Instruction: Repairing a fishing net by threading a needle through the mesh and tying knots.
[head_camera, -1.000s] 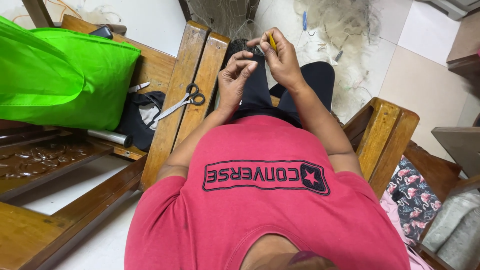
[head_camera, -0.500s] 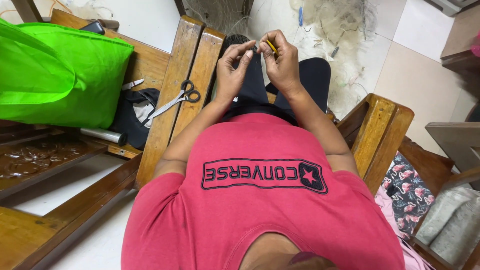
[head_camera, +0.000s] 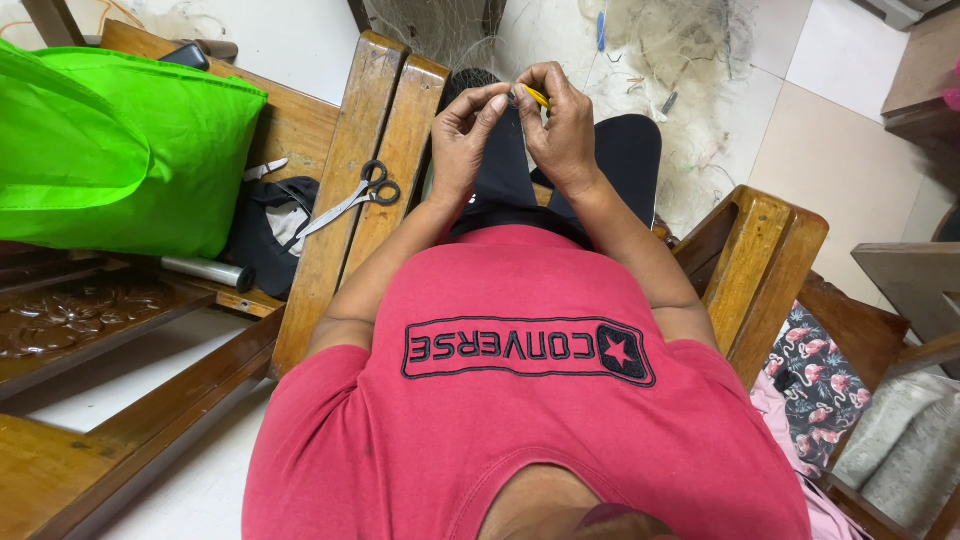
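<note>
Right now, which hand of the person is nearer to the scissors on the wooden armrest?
The left hand. It is raised just right of the scissors in the picture; the right hand is farther off, beyond the left, pinching a yellow tool.

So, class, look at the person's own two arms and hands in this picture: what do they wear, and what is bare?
Both arms come out of the short sleeves of a red cotton T-shirt with a black printed mark across the chest. Below the sleeves the forearms are bare. The left hand and the right hand wear no gloves, and no watch, ring or bracelet shows on either wrist or finger.
</note>
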